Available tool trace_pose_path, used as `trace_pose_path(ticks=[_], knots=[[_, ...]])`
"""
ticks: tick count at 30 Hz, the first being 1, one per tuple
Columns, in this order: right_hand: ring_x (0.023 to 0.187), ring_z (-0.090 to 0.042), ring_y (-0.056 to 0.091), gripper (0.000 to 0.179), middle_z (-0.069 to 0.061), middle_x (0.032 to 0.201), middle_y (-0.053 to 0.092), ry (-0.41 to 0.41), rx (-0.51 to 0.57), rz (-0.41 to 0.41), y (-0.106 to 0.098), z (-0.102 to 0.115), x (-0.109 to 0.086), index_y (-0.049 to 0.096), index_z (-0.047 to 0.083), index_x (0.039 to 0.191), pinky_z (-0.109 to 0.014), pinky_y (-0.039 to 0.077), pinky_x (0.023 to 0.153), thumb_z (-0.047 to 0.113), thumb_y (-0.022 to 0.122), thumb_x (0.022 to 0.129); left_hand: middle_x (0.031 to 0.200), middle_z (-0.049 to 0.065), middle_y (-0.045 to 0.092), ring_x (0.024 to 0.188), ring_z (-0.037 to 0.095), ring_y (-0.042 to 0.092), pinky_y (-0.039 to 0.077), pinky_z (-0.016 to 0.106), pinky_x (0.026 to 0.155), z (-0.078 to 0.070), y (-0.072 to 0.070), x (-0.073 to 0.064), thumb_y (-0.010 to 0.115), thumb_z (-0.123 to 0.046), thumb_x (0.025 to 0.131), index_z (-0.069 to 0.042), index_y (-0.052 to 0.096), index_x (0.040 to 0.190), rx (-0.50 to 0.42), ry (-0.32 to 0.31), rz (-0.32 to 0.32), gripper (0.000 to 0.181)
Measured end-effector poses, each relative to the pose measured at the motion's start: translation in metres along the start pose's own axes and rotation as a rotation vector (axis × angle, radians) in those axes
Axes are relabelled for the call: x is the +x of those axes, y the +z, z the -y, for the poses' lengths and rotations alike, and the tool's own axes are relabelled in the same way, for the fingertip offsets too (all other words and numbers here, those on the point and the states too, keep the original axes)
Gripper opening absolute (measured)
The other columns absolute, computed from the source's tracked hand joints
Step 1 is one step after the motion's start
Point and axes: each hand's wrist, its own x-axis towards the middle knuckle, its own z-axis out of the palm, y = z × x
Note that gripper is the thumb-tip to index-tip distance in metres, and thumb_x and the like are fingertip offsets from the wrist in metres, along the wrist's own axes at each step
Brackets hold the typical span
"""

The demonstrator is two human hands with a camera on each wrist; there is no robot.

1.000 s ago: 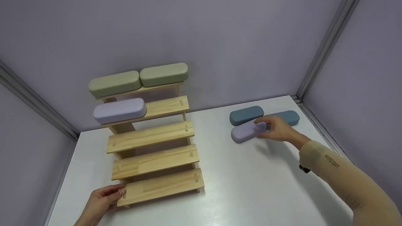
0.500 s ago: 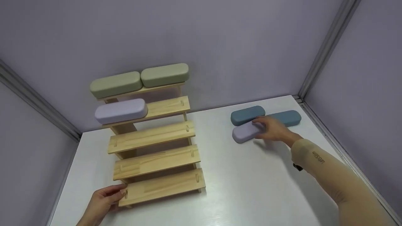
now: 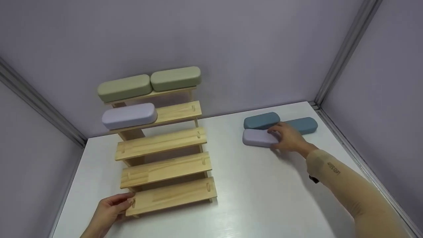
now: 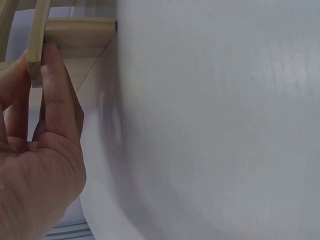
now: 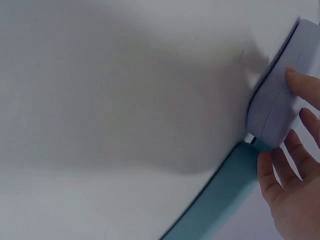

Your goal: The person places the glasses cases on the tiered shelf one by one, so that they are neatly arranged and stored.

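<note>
My right hand holds the right end of a lavender glasses case on the white table, thumb on the near long side and fingertips at the far side. The right wrist view shows the seam along the case and the thumb pressed against it. Two teal glasses cases lie close behind: one directly at its back, another to the right, partly covered by the hand. At lower left, my left hand pinches the left end of the bottom shelf of a stepped wooden rack; its fingers reach underneath the board.
Two green glasses cases stand end to end on the rack's top shelf. Another lavender case occupies the left half of the second shelf. Walls close in the table at the back and both sides.
The lavender case in my right hand has turned, its left end swinging back so that it lies nearer the teal case. My left hand keeps its grip on the rack.
</note>
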Motion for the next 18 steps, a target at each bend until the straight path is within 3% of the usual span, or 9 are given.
trace_pose_path(ticks=[4, 13, 18], knots=[[0.141, -0.049, 0.061, 0.062, -0.023, 0.151, 0.063, 0.029, 0.07, -0.003, 0.008, -0.004, -0.005, 0.07, 0.008, 0.146, -0.069, 0.047, 0.124, 0.015, 0.095, 0.089, 0.093, -0.01, 0.08, 0.066, 0.006, 0.053, 0.047, 0.022, 0.059, 0.0, 0.0, -0.002, 0.077, -0.01, 0.107, -0.01, 0.084, 0.13, -0.011, -0.012, 0.01, 0.024], [0.154, -0.046, 0.057, 0.066, -0.019, 0.162, 0.063, 0.109, 0.198, -0.021, 0.024, -0.009, -0.011, 0.063, 0.013, 0.155, -0.066, 0.042, 0.131, 0.013, 0.09, 0.094, 0.094, -0.01, 0.081, 0.071, 0.007, 0.059, 0.051, 0.024, 0.061, 0.0, -0.001, -0.002, 0.078, -0.011, 0.106, -0.009, 0.083, 0.132, 0.024, -0.008, -0.016, 0.026], [0.156, -0.048, 0.055, 0.063, -0.021, 0.164, 0.063, 0.074, 0.237, -0.071, 0.028, -0.009, -0.015, 0.068, 0.01, 0.154, -0.065, 0.042, 0.132, 0.014, 0.09, 0.095, 0.098, -0.013, 0.081, 0.078, 0.006, 0.066, 0.056, 0.023, 0.065, -0.001, -0.001, 0.0, 0.076, -0.009, 0.107, -0.008, 0.082, 0.134, 0.037, -0.003, -0.009, 0.028]])
